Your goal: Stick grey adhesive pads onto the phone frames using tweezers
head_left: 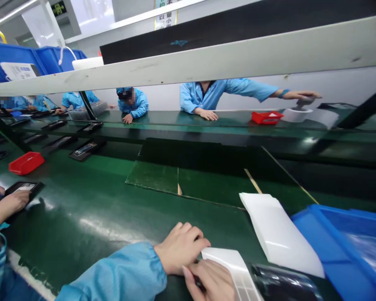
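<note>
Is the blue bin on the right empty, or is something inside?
Not empty: clear plastic film lies inside the blue bin.

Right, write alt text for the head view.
The person's left hand and right hand hold a white plastic piece on a green assembly-line belt, beside a second white piece and a blue plastic bin. A co-worker's hand rests by a black tray.
</note>
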`<state>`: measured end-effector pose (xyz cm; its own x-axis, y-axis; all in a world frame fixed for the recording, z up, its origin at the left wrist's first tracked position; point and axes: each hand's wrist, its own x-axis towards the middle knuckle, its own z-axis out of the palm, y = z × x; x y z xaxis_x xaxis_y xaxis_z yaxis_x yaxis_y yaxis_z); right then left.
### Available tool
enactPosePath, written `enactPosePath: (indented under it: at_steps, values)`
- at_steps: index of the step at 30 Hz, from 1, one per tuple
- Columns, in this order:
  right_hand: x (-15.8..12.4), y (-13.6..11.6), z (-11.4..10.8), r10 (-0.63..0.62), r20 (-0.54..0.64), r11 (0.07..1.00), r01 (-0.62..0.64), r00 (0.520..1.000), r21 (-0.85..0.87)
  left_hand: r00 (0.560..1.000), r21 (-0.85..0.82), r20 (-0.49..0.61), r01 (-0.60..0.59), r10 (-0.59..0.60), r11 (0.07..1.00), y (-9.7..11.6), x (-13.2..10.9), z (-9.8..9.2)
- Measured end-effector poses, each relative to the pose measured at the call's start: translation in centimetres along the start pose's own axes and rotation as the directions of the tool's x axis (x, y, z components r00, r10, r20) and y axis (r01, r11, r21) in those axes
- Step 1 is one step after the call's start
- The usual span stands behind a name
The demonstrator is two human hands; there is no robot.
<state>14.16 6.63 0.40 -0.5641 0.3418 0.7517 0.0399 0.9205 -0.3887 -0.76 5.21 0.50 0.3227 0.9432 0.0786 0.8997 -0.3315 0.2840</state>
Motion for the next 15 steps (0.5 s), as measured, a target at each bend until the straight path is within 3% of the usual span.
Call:
enactPosePath:
  at_steps: [12,15]
  values:
    - [-0.29,-0.84,0.4,0.05,-0.018,0.997,-0.051,0.999,-0.049,0.995,-0.402,0.037,0.097,-0.089,0.911,0.49,-0.82,0.15]
    - [-0.32,-0.82,0.58,0.033,-0.044,0.998,-0.034,0.999,-0.043,0.989,-0.456,-0.036,0.112,-0.144,0.883,-0.39,-0.82,0.45]
